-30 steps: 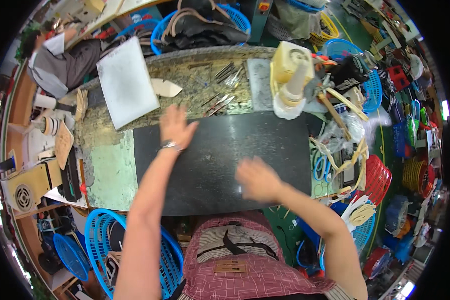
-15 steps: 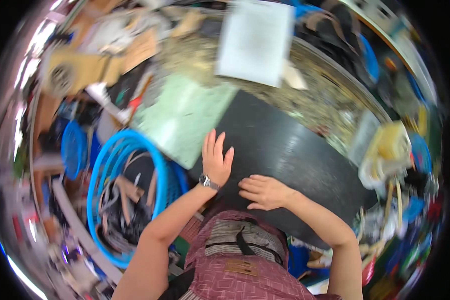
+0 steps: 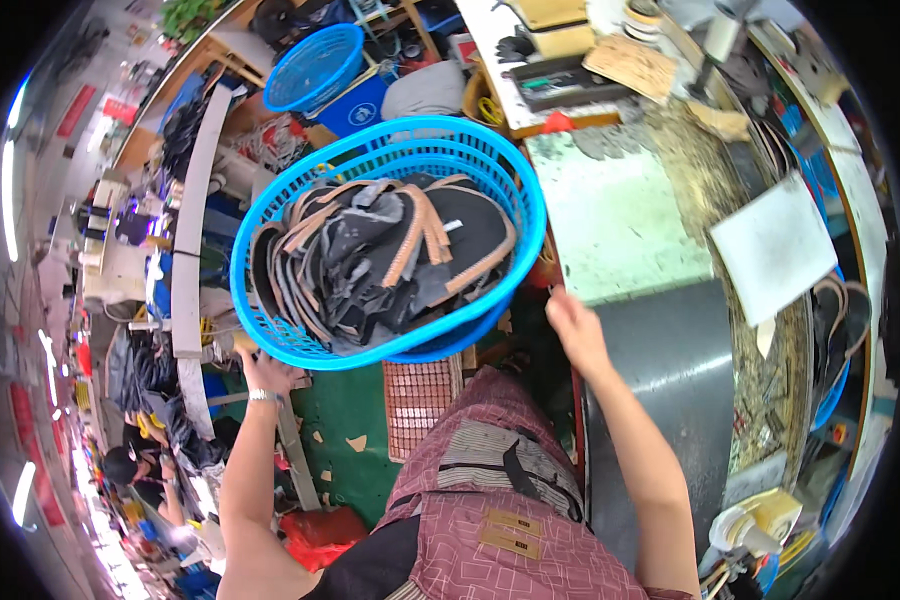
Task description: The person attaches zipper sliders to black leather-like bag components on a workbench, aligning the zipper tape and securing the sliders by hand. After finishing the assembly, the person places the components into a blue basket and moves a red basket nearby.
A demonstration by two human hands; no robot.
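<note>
A blue plastic basket (image 3: 533, 195) stands in front of me, filled with black and grey cut pieces edged in tan (image 3: 410, 240). It rests over another blue container (image 3: 460, 340). My left hand (image 3: 270, 373), with a wristwatch, is at the basket's near left rim, thumb and fingers apart; some fingertips are hidden by the rim. To the basket's right, my right hand (image 3: 575, 330) hangs beside the worktable's edge with its fingers curled in, apart from the basket. What lies inside those fingers, if anything, is hidden. A black mat (image 3: 660, 380) lies beside my right forearm.
On the worktable are a pale green board (image 3: 620, 220), a white sheet (image 3: 775, 248) and a roll of yellowish tape (image 3: 760, 525). A smaller blue basket (image 3: 315, 68) stands at the back. A red woven crate (image 3: 420, 405) sits on the green floor. Another person (image 3: 145, 470) is at far left.
My view has turned left, bringing the filled basket to the middle. Both hands have left the black mat: the left went to the basket rim, the right to the table's edge, its fingers curling.
</note>
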